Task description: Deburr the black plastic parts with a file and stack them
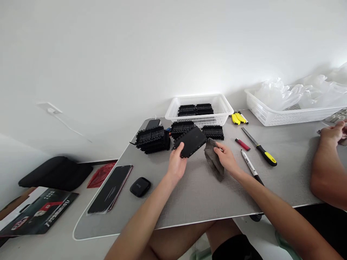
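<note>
Pinching a black panel (pixel 192 141) by its left end between thumb and fingers, our left hand (pixel 177 163) presumably leaves the broad face exposed. Our right hand (pixel 226 159) pinches a grey cloth (pixel 213 159) at the panel's right corner; whether they touch, we cannot tell. We find the panel between both hands, short of the tabletop's (pixel 195 202) far edge, where a white basket (pixel 218 119) likely keeps black pieces (pixel 204 108) together.

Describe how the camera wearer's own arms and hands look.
The left hand and right hand are both ungloved, with no rings visible. The left forearm and right forearm are slender and bare as far as the picture shows: no sleeves, watch, bracelet or obvious markings.
</note>
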`<state>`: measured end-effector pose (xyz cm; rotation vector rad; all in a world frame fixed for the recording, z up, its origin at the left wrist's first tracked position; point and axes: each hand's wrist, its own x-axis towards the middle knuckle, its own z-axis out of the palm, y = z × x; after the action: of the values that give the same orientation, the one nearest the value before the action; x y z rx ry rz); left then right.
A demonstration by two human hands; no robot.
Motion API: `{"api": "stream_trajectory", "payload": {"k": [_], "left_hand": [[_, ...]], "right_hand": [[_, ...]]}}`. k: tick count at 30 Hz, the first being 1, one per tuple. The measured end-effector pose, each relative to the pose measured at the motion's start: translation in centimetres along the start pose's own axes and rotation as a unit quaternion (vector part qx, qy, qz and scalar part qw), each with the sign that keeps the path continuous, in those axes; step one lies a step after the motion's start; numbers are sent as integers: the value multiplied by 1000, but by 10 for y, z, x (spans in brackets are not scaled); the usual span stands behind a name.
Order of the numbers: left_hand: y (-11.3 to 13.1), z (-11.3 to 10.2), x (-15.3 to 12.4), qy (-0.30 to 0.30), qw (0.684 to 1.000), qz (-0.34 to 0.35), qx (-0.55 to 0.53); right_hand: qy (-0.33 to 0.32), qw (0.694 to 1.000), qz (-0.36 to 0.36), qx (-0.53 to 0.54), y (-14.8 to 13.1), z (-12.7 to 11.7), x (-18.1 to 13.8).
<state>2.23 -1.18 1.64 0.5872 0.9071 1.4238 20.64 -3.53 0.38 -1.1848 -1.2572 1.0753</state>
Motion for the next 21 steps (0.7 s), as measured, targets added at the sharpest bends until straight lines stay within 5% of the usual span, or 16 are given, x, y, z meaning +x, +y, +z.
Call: {"api": "stream_trajectory", "payload": {"k": [4, 10, 17, 21], "left_hand": [[-4, -1, -3, -28, 997, -31, 69], [2, -5, -5, -73, 981, -33, 178], [-3, -2, -10, -145, 960, -93, 222], [-9, -2, -10, -121, 969, -73, 202]], "right_hand": [[12, 994, 56, 95, 0, -1, 3], [44, 996, 14, 78, 3, -7, 7], [58, 989, -109, -84, 5, -7, 8], [110, 958, -174, -197, 5, -8, 2]]}}
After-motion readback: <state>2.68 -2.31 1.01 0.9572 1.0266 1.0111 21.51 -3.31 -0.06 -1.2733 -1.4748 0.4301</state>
